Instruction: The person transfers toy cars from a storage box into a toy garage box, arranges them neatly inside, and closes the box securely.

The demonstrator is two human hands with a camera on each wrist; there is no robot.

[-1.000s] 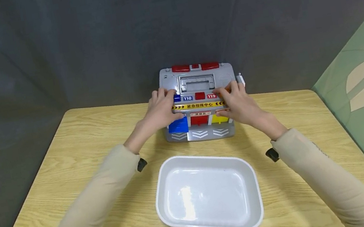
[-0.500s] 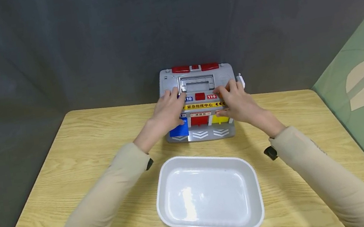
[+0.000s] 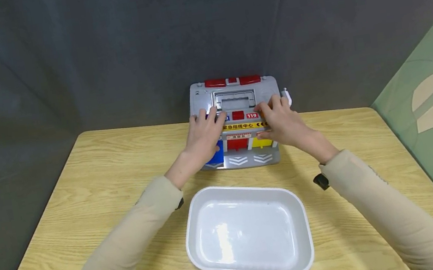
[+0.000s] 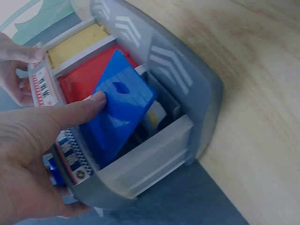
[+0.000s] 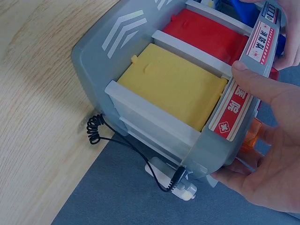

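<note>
A grey toy station [image 3: 235, 91] stands at the table's far edge with blue, red and yellow doors along its front. The blue door [image 4: 119, 108] is tilted open at the left bay. My left hand [image 3: 204, 137] lies over the station's top with fairly straight fingers, and its thumb [image 4: 89, 105] touches the blue door. The red door [image 4: 77, 86] and the yellow door [image 5: 173, 84] sit flush. My right hand [image 5: 267, 140] grips the station's right end, thumb on the front label strip and fingers behind.
A white empty tray [image 3: 252, 232] lies on the wooden table [image 3: 83, 197] in front of the station. A thin black coiled cable [image 5: 96, 129] with a white plug [image 5: 183, 188] hangs off the station's right side. Dark cloth hangs behind the table.
My left hand has slid to the right along the station's top, now covering more of the blue door. The right hand has barely moved.
</note>
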